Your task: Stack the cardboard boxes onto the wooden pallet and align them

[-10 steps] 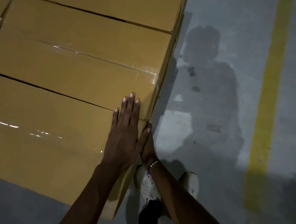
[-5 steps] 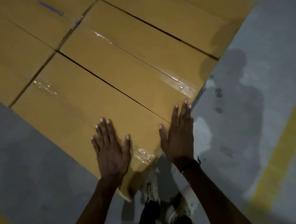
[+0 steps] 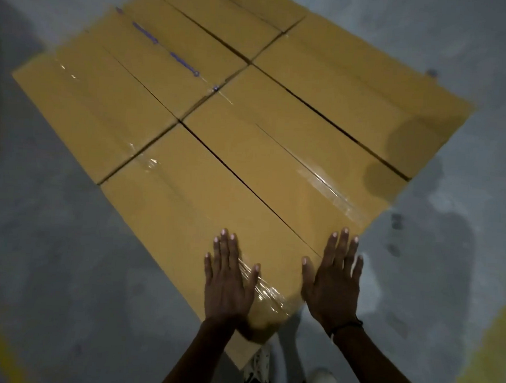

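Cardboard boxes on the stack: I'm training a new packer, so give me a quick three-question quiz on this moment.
1. True or false: the left hand lies flat on the nearest cardboard box.
2. The right hand is: A) gripping tape, B) open with straight fingers, C) out of view?
3. What colour is the floor stripe at lower right?

Key: 1 true; 2 B; 3 yellow.
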Demonstrator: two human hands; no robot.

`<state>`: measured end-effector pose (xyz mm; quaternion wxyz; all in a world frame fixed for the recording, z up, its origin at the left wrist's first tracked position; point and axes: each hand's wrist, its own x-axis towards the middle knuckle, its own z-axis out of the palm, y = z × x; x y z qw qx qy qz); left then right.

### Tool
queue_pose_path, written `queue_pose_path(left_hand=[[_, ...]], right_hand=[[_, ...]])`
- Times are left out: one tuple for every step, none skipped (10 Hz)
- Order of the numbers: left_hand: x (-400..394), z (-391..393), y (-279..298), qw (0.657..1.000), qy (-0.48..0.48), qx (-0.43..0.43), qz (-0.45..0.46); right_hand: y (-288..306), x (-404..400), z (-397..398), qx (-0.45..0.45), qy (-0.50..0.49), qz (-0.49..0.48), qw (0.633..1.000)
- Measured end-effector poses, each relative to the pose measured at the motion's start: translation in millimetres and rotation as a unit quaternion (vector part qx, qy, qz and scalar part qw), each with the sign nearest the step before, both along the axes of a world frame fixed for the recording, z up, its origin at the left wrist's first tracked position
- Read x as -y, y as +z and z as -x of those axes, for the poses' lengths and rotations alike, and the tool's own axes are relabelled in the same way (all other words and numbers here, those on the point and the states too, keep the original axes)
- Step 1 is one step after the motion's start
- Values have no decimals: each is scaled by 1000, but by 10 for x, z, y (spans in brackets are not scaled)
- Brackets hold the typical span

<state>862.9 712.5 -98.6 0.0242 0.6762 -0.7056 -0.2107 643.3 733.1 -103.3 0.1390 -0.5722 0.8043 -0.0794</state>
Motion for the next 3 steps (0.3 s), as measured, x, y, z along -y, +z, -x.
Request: queue_pose_path(left_hand=[[-138, -17, 94, 1000, -13, 3, -23], [-309, 0, 257, 998, -23, -11, -60], [-521, 6, 495, 999, -15, -7, -47]], right_hand=[[36, -13, 68, -14, 9, -46, 999], [202, -63, 127, 3, 50, -99, 994], [517, -168, 180, 55, 97, -110, 988]])
